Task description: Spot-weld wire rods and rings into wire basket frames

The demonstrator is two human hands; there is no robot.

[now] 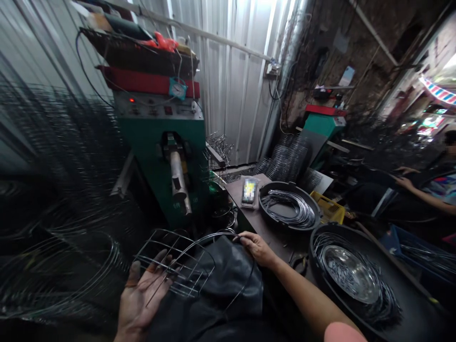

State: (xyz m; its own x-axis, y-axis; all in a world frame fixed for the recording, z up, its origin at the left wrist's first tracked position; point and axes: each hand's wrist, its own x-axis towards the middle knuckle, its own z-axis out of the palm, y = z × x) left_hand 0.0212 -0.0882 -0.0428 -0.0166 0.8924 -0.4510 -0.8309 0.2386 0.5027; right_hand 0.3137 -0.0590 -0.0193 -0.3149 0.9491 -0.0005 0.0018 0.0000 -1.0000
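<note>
My left hand [140, 292] is palm up at the lower left, with a small wire grid basket [188, 278] resting on its fingers; the thumb is against the grid's edge. Some fingers wear brown finger covers. My right hand [260, 249] pinches curved metal wires [213, 234] at one end, their arc reaching left over the grid. Whether these wires are joined to the grid I cannot tell. Both hands are above a black apron [228, 270] over my lap. Facing me is a green machine [142, 156] with a metal arm [178, 183] sticking out.
On the right, a table [237, 190] bears a phone and a black round tray [265, 213] of wire rings. Nearer stands another black tray [315, 266] with a steel bowl [370, 294] of small metal pieces. Wire racks [64, 142] stack at left. A co-worker's arm [423, 192] shows far right.
</note>
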